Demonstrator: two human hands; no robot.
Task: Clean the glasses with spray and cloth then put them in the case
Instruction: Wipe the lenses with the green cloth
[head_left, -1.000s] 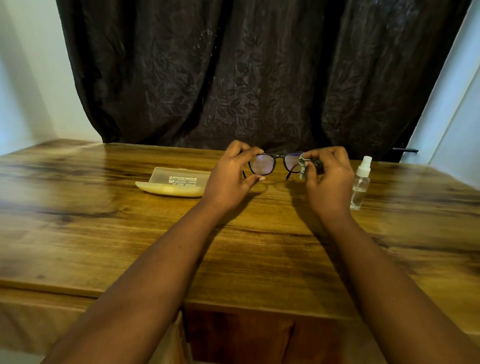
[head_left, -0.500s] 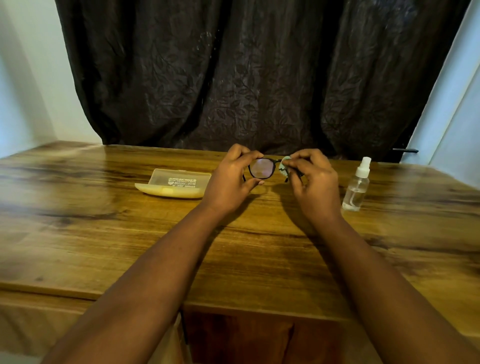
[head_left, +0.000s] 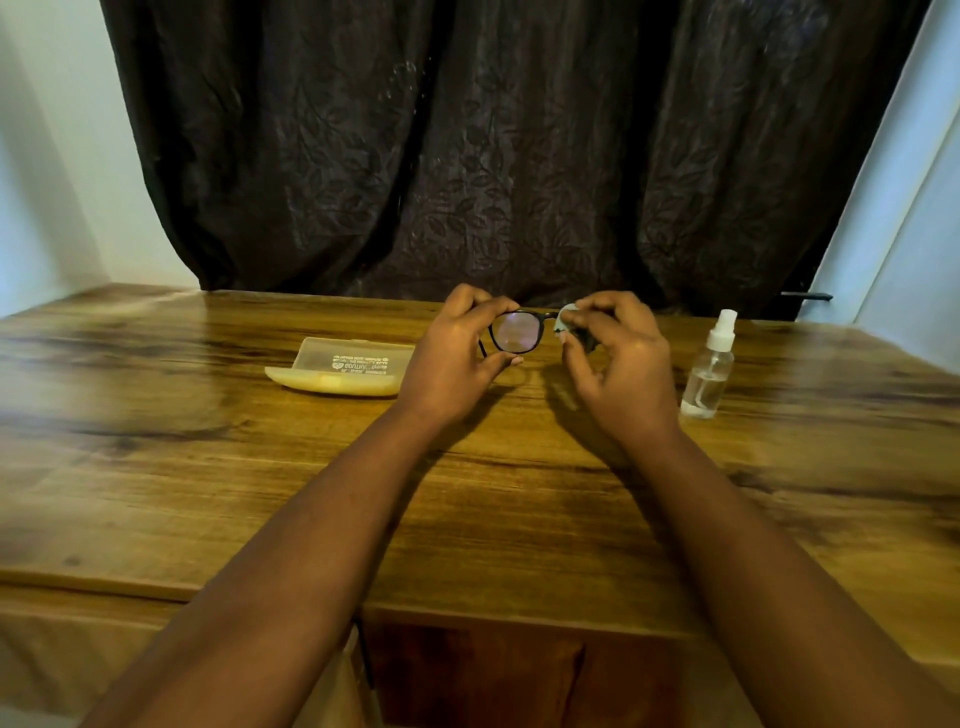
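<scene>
Cloth (head_left: 565, 321) shifted inward, glasses (head_left: 515, 332) between hands

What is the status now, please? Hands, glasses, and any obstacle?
Left hand grips glasses. Right hand pinches cloth on the lens. Case, spray bottle stand aside; nothing blocks.

I see a wooden table (head_left: 208, 467) with strong dark grain filling the lower view, spreading out under and to both sides of the hands; its front edge runs below the forearms, with a darker wood panel (head_left: 467, 675) beneath. Beyond the hands, a dark curtain (head_left: 493, 156) with a faint leaf pattern hangs in heavy folds down to the table's far edge. To the left of the hands I see a pale wall (head_left: 47, 182); to the right, another pale wall (head_left: 909, 208). Light glares softly off the tabletop at left.
</scene>
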